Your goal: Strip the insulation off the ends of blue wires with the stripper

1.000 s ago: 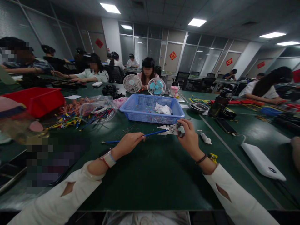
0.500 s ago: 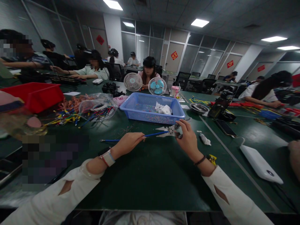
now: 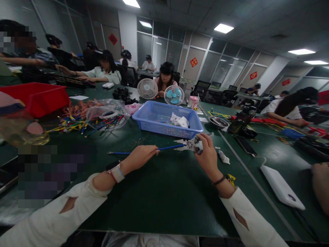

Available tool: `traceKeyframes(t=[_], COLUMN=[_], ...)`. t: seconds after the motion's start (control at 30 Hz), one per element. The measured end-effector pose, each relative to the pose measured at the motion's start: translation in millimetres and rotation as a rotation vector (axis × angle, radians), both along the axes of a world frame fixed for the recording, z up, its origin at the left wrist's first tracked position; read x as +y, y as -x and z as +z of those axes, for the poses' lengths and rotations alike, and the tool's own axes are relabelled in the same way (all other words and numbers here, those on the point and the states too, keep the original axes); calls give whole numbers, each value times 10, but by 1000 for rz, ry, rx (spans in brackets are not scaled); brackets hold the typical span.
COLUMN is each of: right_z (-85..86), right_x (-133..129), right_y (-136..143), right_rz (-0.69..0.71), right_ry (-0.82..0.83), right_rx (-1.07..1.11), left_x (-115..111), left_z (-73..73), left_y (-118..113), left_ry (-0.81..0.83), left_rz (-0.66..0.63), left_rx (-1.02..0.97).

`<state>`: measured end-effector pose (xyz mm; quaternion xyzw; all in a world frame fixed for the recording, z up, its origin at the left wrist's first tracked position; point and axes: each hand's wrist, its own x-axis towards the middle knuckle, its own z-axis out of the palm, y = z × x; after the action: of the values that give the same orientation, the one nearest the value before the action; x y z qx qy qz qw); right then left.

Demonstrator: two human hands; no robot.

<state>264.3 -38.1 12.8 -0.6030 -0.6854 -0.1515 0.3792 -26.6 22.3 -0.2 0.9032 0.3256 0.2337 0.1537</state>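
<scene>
My left hand (image 3: 144, 156) is closed around a blue wire (image 3: 169, 147), which sticks out on both sides of it. A metal terminal shows at the wire's left end. The other end lies at the jaws of the wire strippers (image 3: 191, 145), whose grey plates point left. My right hand (image 3: 207, 156) grips the strippers; their handles are mostly hidden by the fingers. Whether the jaws are closed on the wire I cannot make out. Just beyond both hands stands a blue plastic basket (image 3: 164, 129) with white crumpled material in it.
Bundled wires (image 3: 108, 116) in a clear bag and a red bin (image 3: 38, 99) lie to the left. On the right are a crumpled white tissue (image 3: 224, 157), a phone (image 3: 245, 145) and a white power bank (image 3: 281, 185). Two small fans (image 3: 174, 95) stand behind the basket. Several people sit around.
The view has shifted slightly. Both hands keep their hold on the wire and the strippers, with hardly any movement between them.
</scene>
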Motion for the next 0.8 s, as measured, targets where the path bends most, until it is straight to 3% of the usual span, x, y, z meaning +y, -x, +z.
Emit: traceKeyframes(t=[0.23,0.47,0.63,0.8], right_z=[36,27,-5,-2], right_x=[-20,-29,-19,4], right_y=[13,56,109,120], right_rz=[-17,-15,-7,-3], right_ry=[-15,10,27,20], right_rx=[-26,-7,5,-10], left_x=[-9,-57,-18,128], left_z=[11,-13,-134,-354], left_y=[-7,-13,21,91], left_ry=[6,-5,-82,-146], left_rz=[28,3,3,26], left_rx=[32,-56,-78,-90])
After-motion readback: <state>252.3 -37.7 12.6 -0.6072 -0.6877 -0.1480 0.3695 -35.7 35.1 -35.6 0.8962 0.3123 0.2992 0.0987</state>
